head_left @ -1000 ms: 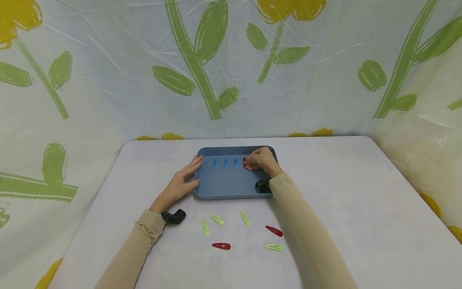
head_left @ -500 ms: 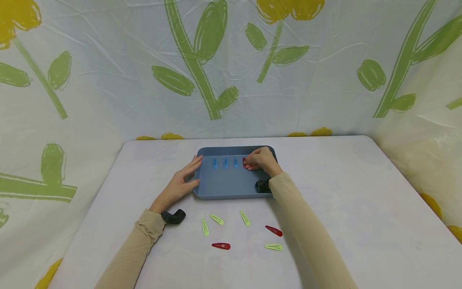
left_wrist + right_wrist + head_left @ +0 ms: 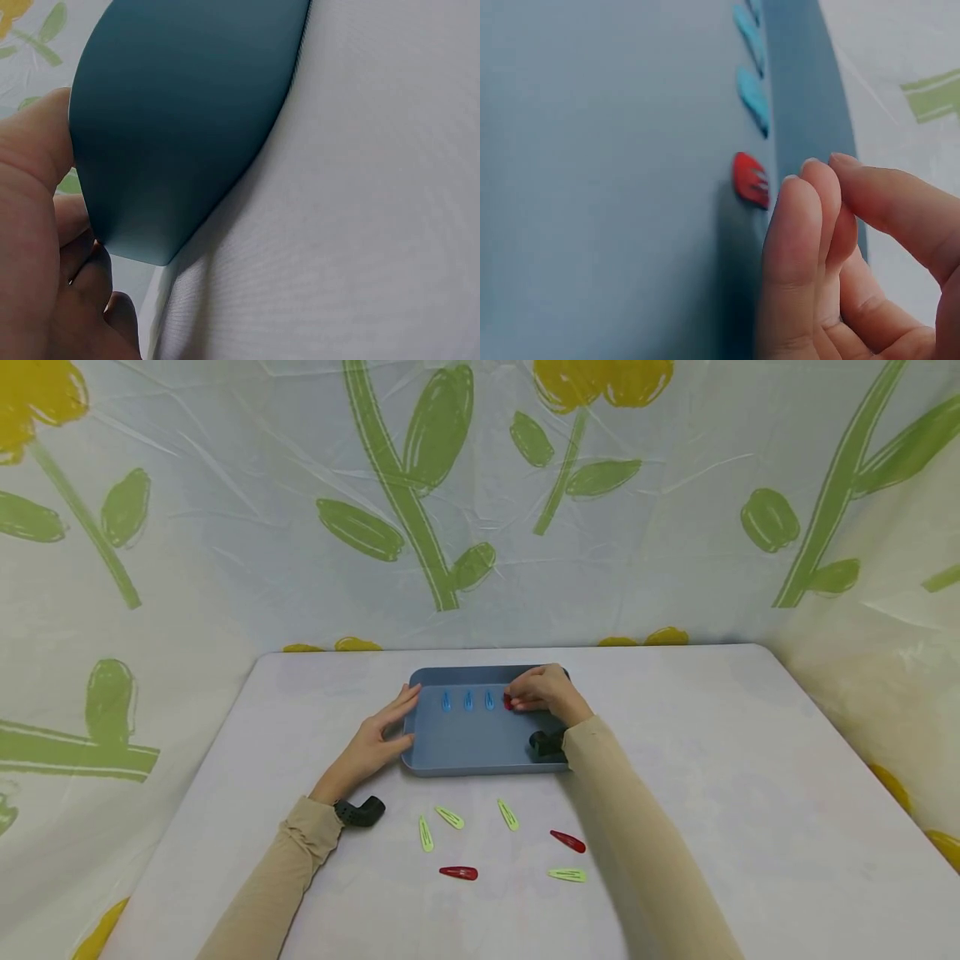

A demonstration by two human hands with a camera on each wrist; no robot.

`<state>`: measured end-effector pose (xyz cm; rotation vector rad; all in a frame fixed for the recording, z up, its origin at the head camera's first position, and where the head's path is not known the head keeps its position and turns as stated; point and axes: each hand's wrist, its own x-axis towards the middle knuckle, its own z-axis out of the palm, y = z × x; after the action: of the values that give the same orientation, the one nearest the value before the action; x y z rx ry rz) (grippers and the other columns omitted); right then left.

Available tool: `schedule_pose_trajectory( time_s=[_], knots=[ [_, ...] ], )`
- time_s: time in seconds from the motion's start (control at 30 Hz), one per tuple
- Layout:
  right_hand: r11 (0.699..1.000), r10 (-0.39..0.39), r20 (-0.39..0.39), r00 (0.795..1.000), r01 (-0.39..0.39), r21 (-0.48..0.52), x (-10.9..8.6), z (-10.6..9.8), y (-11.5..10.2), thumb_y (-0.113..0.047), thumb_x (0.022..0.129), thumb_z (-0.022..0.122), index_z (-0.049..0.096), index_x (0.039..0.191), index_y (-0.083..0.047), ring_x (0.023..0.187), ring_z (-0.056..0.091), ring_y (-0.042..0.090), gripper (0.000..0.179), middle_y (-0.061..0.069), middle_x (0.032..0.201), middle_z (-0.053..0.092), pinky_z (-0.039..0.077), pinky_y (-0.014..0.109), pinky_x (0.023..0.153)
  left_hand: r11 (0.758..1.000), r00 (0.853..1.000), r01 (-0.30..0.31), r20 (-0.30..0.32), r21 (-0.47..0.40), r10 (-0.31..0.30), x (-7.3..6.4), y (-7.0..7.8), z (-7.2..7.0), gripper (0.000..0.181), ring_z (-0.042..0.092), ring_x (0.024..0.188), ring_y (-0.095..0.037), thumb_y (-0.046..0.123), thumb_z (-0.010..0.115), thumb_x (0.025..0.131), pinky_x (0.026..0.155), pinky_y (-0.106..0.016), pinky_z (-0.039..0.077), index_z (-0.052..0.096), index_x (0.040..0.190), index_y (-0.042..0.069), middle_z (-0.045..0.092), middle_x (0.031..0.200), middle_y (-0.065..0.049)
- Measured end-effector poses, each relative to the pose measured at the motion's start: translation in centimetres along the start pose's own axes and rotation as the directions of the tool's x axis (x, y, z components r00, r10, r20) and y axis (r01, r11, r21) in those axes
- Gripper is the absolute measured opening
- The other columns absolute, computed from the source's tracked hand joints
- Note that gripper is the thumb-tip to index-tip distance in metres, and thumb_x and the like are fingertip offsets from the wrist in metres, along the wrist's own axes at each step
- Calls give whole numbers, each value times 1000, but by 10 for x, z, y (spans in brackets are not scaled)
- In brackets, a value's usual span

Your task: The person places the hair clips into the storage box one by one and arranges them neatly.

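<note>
In the head view, my left hand (image 3: 369,747) rests spread along the left side of a blue-grey tray (image 3: 450,752), its fingers and thumb touching the rim. Three blue snap hair clips (image 3: 468,700) stand in a row inside, near the far wall. My right hand (image 3: 551,692) hovers over the far right part, just beside a red snap hair clip (image 3: 507,702) at the row's right end. The right wrist view shows this red clip (image 3: 750,180) lying on the tray floor, with the fingertips close together but apart from it.
Nearer me on the white table (image 3: 750,793) lie two more red clips, one to the left (image 3: 458,872) and a second red clip (image 3: 567,841) to the right. Several yellow-green clips (image 3: 507,815) are scattered around them. A patterned sheet (image 3: 262,485) hangs behind the table.
My right hand has let go of the red clip, which now lies at the right end of the row. My left hand has stayed on the tray's left side.
</note>
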<state>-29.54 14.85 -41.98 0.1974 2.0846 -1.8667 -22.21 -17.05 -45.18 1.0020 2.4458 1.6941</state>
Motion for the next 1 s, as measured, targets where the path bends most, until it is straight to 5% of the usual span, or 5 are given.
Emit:
schedule_pose_trajectory(
  time_s=[0.5, 0.77, 0.9, 1.0],
  knots=[
    [993, -93, 85, 992, 99, -71, -22, -3, -23, -2, 90, 67, 68, 105, 11, 70, 67, 19, 20, 30, 109, 68, 60, 32, 75, 1000, 1000, 7, -9, 5, -7, -2, -5, 0, 64, 7, 149, -42, -15, 60, 89, 117, -19, 15, 35, 147, -11, 22, 159, -27],
    [977, -184, 119, 976, 195, -92, -38, -8, -35, -9, 88, 71, 68, 105, 7, 75, 66, 25, 24, 5, 87, 71, 59, 36, 78, 1000, 1000, 9, -11, 20, -9, -1, -34, 1, 66, 7, 152, -29, -11, 62, 90, 117, -20, 14, 34, 150, -8, 22, 163, -14],
    [963, -201, 100, 974, 216, -164, -46, -10, -40, -17, 86, 76, 70, 106, 3, 75, 64, 24, 28, 14, 94, 72, 58, 40, 83, 1000, 1000, 21, -4, 6, -21, 0, -36, -1, 66, 7, 152, -22, -7, 63, 91, 120, -27, 13, 34, 151, -5, 22, 164, -7],
    [948, -222, 106, 969, 240, -209, -53, -12, -42, -19, 87, 76, 70, 106, 1, 78, 67, 24, 28, 15, 102, 72, 57, 41, 85, 1000, 1000, 18, -4, 14, -18, 1, -32, 0, 66, 6, 152, -27, -9, 62, 91, 120, -28, 13, 34, 150, -7, 21, 163, -12]
  ],
)
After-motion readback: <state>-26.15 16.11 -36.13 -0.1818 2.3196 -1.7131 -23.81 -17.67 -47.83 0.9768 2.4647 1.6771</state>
